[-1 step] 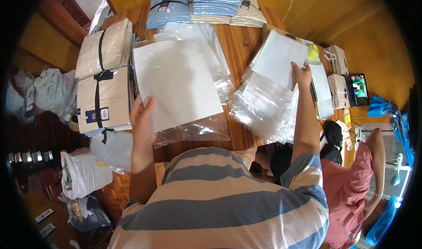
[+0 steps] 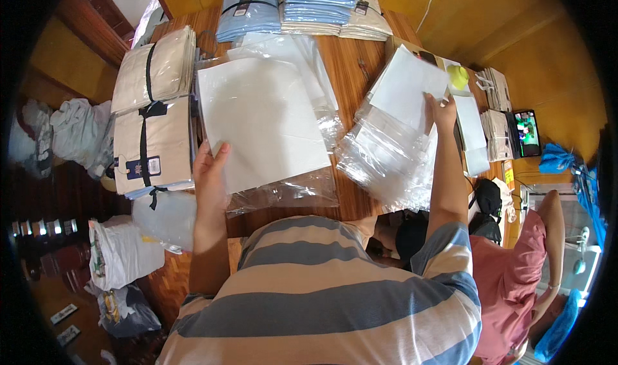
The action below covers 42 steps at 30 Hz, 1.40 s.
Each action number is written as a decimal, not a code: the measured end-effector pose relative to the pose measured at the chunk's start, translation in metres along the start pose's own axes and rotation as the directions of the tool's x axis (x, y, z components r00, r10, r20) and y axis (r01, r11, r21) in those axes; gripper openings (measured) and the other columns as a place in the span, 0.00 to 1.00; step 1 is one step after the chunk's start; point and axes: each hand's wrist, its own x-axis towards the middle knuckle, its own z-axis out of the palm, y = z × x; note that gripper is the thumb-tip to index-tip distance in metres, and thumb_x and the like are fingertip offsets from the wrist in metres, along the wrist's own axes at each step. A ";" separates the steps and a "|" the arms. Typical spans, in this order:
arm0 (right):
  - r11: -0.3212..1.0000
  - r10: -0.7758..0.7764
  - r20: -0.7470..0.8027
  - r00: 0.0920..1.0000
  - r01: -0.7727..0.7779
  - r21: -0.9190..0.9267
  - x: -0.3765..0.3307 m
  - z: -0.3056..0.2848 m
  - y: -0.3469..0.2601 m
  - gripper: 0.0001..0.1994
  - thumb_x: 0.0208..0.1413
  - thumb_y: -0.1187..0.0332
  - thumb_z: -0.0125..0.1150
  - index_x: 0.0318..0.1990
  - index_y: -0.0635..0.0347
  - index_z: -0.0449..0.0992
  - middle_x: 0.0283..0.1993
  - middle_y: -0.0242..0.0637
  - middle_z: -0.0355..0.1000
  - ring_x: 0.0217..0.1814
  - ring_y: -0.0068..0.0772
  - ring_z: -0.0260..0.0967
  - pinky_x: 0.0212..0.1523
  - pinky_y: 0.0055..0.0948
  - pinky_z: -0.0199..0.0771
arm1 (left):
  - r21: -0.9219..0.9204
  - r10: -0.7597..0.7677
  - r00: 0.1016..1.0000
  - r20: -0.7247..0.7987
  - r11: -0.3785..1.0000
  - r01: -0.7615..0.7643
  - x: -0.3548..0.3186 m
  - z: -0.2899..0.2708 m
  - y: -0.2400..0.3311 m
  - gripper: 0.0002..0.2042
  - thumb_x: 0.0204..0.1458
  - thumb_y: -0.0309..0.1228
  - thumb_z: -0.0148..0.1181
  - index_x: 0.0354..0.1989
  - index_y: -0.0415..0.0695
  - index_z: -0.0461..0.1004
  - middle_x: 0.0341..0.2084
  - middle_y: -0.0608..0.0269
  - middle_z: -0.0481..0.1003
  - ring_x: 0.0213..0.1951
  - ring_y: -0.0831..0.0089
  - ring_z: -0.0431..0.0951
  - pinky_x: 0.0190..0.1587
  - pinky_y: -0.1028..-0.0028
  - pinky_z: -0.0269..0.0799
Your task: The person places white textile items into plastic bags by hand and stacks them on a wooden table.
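Here the left hand [image 2: 209, 172] lies on the near left corner of a big white sheet [image 2: 261, 120], thumb and fingers pinching its edge. That sheet rests on the wooden table [image 2: 351, 69], over a clear plastic bag [image 2: 290, 191] whose open mouth spills out past its near edge. The right hand [image 2: 440, 111] reaches to the right of the white sheet and grips the corner of a second white sheet [image 2: 405, 85] atop a stack of clear bags [image 2: 386, 162]; whether the fingers close fully under it I cannot tell, since the hand hides them.

To do this well, I judge the left hand should keep the big sheet pressed flat so the slippery bag beneath does not creep, while the right lifts only one sheet, peeling from the corner.

The big sheet's long axis runs away from the person, tilted slightly leftward at the far end. Left of it lie strapped beige garment bundles [image 2: 151, 107]; beyond it, folded blue shirts [image 2: 248, 11].
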 end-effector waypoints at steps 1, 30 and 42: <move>0.986 -0.056 -0.088 0.995 0.041 -0.164 -0.005 0.004 0.007 0.39 0.47 0.57 0.76 0.61 0.74 0.66 0.55 0.57 0.71 0.60 0.52 0.67 0.60 0.42 0.68 | -0.010 -0.004 1.000 0.020 1.000 0.005 -0.001 0.003 -0.001 0.15 0.61 0.26 0.61 0.55 0.38 0.72 0.44 0.62 0.78 0.45 0.78 0.77 0.48 0.77 0.71; 0.807 0.049 0.101 0.994 -0.098 0.582 -0.111 -0.024 -0.109 0.12 0.62 0.65 0.65 0.40 0.68 0.76 0.23 0.24 0.69 0.21 0.11 0.60 0.21 0.15 0.54 | 0.340 -0.325 0.855 0.404 0.921 0.190 -0.007 0.022 -0.005 0.13 0.62 0.31 0.59 0.51 0.39 0.71 0.40 0.51 0.82 0.34 0.69 0.85 0.31 0.77 0.80; 0.506 0.154 0.194 0.969 -0.246 0.827 -0.074 -0.031 -0.068 0.11 0.65 0.68 0.60 0.45 0.70 0.75 0.41 0.38 0.77 0.41 0.24 0.74 0.43 0.22 0.73 | 0.327 -0.160 0.864 0.478 0.945 -0.006 0.015 0.077 -0.038 0.21 0.61 0.33 0.60 0.60 0.41 0.66 0.52 0.53 0.76 0.51 0.70 0.78 0.46 0.72 0.77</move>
